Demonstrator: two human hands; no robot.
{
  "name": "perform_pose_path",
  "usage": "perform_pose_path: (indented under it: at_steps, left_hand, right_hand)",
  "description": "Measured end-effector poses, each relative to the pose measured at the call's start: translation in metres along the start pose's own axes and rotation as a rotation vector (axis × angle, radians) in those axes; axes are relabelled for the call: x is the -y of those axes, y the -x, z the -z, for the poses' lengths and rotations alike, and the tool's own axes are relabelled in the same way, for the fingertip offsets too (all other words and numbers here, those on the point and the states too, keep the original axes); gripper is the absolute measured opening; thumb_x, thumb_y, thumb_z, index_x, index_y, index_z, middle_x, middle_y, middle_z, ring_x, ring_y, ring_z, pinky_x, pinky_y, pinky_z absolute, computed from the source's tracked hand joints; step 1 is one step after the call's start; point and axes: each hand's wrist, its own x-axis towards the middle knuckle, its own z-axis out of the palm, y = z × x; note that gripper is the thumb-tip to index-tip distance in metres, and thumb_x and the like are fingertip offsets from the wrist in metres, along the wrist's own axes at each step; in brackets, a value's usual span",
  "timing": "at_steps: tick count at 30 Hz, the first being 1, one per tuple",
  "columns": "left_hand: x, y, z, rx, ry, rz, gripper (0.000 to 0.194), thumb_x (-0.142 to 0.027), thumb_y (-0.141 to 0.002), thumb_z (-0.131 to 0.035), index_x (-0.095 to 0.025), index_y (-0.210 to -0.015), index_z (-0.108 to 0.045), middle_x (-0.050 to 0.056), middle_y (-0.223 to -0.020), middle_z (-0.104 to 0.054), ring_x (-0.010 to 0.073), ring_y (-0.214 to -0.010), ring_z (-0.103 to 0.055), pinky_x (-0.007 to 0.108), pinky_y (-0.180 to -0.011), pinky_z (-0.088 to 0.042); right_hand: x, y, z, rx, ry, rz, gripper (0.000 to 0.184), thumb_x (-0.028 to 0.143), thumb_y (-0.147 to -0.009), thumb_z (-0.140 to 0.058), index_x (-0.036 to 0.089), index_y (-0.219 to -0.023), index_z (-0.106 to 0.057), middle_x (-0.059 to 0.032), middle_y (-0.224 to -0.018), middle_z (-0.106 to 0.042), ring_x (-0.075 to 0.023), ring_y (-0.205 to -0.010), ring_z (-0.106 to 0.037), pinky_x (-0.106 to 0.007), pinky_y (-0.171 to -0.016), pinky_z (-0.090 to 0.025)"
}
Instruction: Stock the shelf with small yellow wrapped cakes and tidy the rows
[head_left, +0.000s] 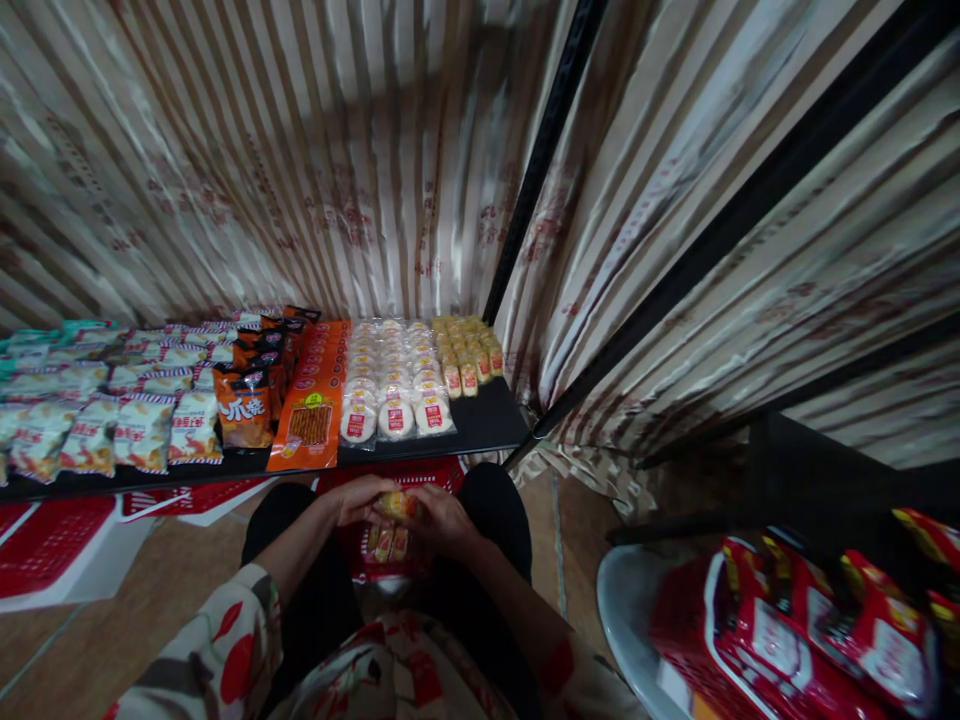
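Note:
Between my knees, my left hand [363, 498] and my right hand [445, 516] are closed together around a small yellow wrapped snack pack [399, 505]. Beneath them, similar snack packs [384, 545] lie in a red basket [361, 571], partly covered by my hands. On the black shelf [480, 428] in front, rows of small yellow packs [469, 378] stand at the right end. Beside these sit round white wrapped snacks [395, 418] with red labels, then a flat orange packet [306, 428].
Farther left on the shelf are orange-black bags [244, 408] and several white snack bags [141, 432]. Red baskets [60, 545] stand under the shelf. Black metal posts [536, 170] rise before the pleated curtain [300, 150]. At lower right, red packets [780, 630] fill a basket beside a pale tub [619, 600].

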Motion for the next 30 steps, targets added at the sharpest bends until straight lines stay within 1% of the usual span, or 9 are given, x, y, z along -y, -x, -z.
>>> perform_pose_path:
  at_steps: [3,7,11,16,20,25,30]
  left_hand:
    - [-0.005,-0.003,-0.005,0.024,-0.01,-0.02,0.043,-0.045,-0.06,-0.07,-0.01,-0.084,-0.063,0.007,-0.072,-0.067,0.0137,-0.06,-0.062,0.023,-0.057,-0.049]
    - [-0.012,-0.005,-0.013,0.058,-0.018,-0.064,0.047,-0.051,-0.062,-0.068,-0.01,-0.084,-0.064,0.007,-0.074,-0.068,0.0134,-0.063,-0.062,0.024,-0.062,-0.049]
    - [-0.02,-0.005,-0.024,0.043,-0.026,-0.113,0.047,-0.051,-0.063,-0.069,-0.01,-0.085,-0.064,0.006,-0.073,-0.067,0.0123,-0.064,-0.06,0.025,-0.066,-0.049]
    - [-0.03,-0.006,-0.04,0.003,-0.005,-0.203,0.045,-0.046,-0.06,-0.073,-0.012,-0.088,-0.063,0.004,-0.074,-0.066,0.0121,-0.065,-0.06,0.026,-0.068,-0.048]
    - [-0.035,-0.013,-0.056,-0.099,-0.002,-0.265,0.035,-0.038,-0.058,-0.074,-0.013,-0.079,-0.061,0.002,-0.07,-0.064,0.0102,-0.063,-0.059,0.024,-0.068,-0.046]
    - [-0.036,-0.027,-0.076,-0.249,0.068,-0.356,0.027,-0.032,-0.059,-0.073,-0.014,-0.067,-0.056,-0.001,-0.063,-0.061,0.0085,-0.059,-0.056,0.023,-0.064,-0.045]
    - [-0.039,-0.045,-0.094,-0.372,0.146,-0.399,0.021,-0.024,-0.06,-0.073,-0.014,-0.067,-0.057,-0.001,-0.063,-0.061,0.0081,-0.057,-0.056,0.023,-0.065,-0.046]
  right_hand:
    - [0.0,0.0,0.006,-0.049,-0.01,-0.027,0.028,0.036,-0.079,-0.06,0.02,-0.102,-0.061,-0.0046,-0.095,-0.062,-0.0165,-0.088,-0.057,-0.025,-0.079,-0.042]
    - [-0.001,0.0,0.011,-0.151,-0.02,-0.046,0.021,0.03,-0.077,-0.061,0.019,-0.095,-0.061,-0.0021,-0.085,-0.06,-0.0148,-0.079,-0.055,-0.024,-0.072,-0.043]
    - [-0.002,0.0,0.018,-0.254,-0.037,-0.091,0.017,0.027,-0.076,-0.06,0.02,-0.091,-0.061,-0.0005,-0.08,-0.059,-0.0137,-0.073,-0.055,-0.023,-0.069,-0.043]
    - [-0.006,0.001,0.027,-0.379,-0.096,-0.131,0.019,0.03,-0.078,-0.058,0.019,-0.094,-0.06,-0.0024,-0.082,-0.061,-0.0144,-0.074,-0.058,-0.023,-0.069,-0.046]
    - [-0.013,0.001,0.032,-0.479,-0.116,-0.176,0.02,0.035,-0.08,-0.056,0.02,-0.092,-0.061,-0.0027,-0.083,-0.062,-0.0144,-0.072,-0.059,-0.024,-0.068,-0.048]
    - [-0.024,0.0,0.037,-0.554,-0.108,-0.254,0.023,0.038,-0.08,-0.054,0.019,-0.092,-0.06,-0.0039,-0.084,-0.062,-0.0153,-0.072,-0.058,-0.025,-0.068,-0.048]
    - [-0.037,-0.004,0.043,-0.625,-0.086,-0.292,0.029,0.042,-0.08,-0.054,0.017,-0.093,-0.059,-0.0058,-0.084,-0.062,-0.0171,-0.074,-0.059,-0.028,-0.069,-0.049]
